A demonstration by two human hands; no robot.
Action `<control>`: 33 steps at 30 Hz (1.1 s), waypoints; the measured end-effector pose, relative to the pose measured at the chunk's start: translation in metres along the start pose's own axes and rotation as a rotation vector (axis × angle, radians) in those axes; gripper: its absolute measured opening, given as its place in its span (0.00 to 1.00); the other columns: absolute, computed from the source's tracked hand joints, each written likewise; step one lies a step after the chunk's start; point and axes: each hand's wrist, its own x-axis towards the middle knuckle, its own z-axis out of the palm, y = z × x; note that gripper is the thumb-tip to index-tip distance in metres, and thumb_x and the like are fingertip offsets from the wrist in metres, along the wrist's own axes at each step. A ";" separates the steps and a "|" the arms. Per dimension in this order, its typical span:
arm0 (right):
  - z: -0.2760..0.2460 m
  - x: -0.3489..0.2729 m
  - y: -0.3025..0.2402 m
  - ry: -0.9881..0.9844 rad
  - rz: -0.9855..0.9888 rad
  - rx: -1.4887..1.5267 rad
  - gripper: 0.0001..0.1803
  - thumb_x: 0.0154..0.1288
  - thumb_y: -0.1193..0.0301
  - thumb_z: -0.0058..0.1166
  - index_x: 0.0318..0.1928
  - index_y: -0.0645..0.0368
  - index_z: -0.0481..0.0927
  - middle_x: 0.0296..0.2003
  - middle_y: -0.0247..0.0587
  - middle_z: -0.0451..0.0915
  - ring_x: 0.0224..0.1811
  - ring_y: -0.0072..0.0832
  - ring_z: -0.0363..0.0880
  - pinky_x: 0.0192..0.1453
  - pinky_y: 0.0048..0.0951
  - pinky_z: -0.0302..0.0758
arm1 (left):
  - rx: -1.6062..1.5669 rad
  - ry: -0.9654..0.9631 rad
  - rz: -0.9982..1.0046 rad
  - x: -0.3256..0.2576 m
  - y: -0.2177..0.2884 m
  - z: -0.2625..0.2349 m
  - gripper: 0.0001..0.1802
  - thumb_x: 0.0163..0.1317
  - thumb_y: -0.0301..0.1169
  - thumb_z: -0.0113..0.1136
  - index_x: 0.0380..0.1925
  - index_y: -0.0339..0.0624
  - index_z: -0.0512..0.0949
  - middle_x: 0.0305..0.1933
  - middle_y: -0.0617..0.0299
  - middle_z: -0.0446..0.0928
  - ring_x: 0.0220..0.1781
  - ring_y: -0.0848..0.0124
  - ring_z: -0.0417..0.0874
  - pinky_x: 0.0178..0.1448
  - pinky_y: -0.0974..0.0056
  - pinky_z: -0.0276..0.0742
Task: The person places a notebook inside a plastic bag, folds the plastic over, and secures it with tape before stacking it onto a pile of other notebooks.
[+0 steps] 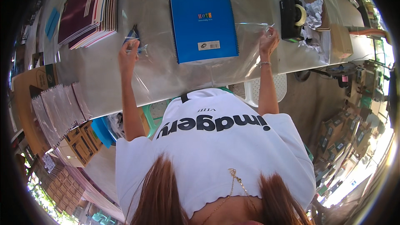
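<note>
- A clear plastic sheet (196, 73) is spread over the grey table (104, 87); a blue notebook (204, 26) lies in the middle of it, cover up, spiral edge toward the person's left.
- The left hand (128, 55) is closed on the left edge of the sheet, fingers pinched, edge raised off the table.
- The right hand (268, 41) is closed on the right edge in the same way, a bracelet seen at the wrist.
- Both arms are held wide apart, well clear of the notebook on either side; the sheet appears to be kept taut this way, so that it lies flat under the book.
- The notebook is set squarely between the hands, probably so that equal margins of plastic are left on each side.
- A stack of notebooks (89, 12) is kept at the far left, well apart from the sheet.
- A black tape dispenser (291, 18) stands just beyond the right hand, within easy reach, with crumpled plastic (314, 12) beside it.
- Clear sleeves (58, 108) are seen hanging over the near left edge of the table, above cardboard boxes (81, 141).
</note>
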 end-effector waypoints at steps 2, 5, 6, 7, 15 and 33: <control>0.005 0.001 -0.011 0.117 0.170 0.077 0.17 0.49 0.63 0.69 0.38 0.55 0.81 0.47 0.39 0.78 0.56 0.35 0.72 0.58 0.42 0.65 | -0.035 0.031 0.008 -0.001 -0.004 -0.002 0.17 0.60 0.43 0.62 0.40 0.41 0.81 0.23 0.67 0.73 0.17 0.82 0.69 0.21 0.73 0.63; 0.019 0.029 0.028 0.202 0.223 0.021 0.19 0.46 0.58 0.71 0.34 0.56 0.82 0.39 0.39 0.82 0.49 0.34 0.77 0.57 0.38 0.67 | -0.088 -0.005 0.039 0.004 0.000 0.005 0.16 0.61 0.42 0.61 0.41 0.41 0.81 0.23 0.68 0.73 0.18 0.82 0.70 0.22 0.73 0.64; 0.017 0.040 0.040 0.173 0.255 0.060 0.20 0.45 0.56 0.72 0.33 0.56 0.83 0.36 0.39 0.83 0.47 0.34 0.79 0.56 0.36 0.68 | -0.102 -0.022 0.046 0.006 0.001 0.007 0.16 0.62 0.41 0.60 0.41 0.41 0.81 0.23 0.68 0.73 0.18 0.82 0.70 0.22 0.73 0.64; 0.009 0.051 0.044 0.050 0.300 0.191 0.22 0.44 0.55 0.72 0.33 0.57 0.83 0.34 0.39 0.84 0.44 0.34 0.80 0.55 0.35 0.70 | -0.104 -0.027 0.041 0.007 0.000 0.005 0.16 0.62 0.41 0.60 0.41 0.41 0.81 0.23 0.68 0.73 0.18 0.82 0.69 0.23 0.73 0.64; -0.023 0.059 0.029 -0.006 0.307 0.511 0.20 0.48 0.60 0.72 0.32 0.64 0.83 0.29 0.35 0.83 0.31 0.25 0.81 0.38 0.25 0.76 | -0.100 -0.012 0.022 0.011 -0.003 -0.003 0.17 0.62 0.41 0.61 0.43 0.40 0.80 0.23 0.69 0.74 0.21 0.82 0.70 0.26 0.75 0.63; -0.029 0.053 -0.001 -0.169 -0.024 0.184 0.09 0.55 0.69 0.61 0.31 0.61 0.78 0.32 0.46 0.82 0.38 0.43 0.82 0.43 0.39 0.75 | -0.127 -0.107 -0.116 0.050 -0.003 0.002 0.28 0.53 0.50 0.68 0.48 0.44 0.79 0.34 0.69 0.77 0.30 0.81 0.76 0.30 0.75 0.70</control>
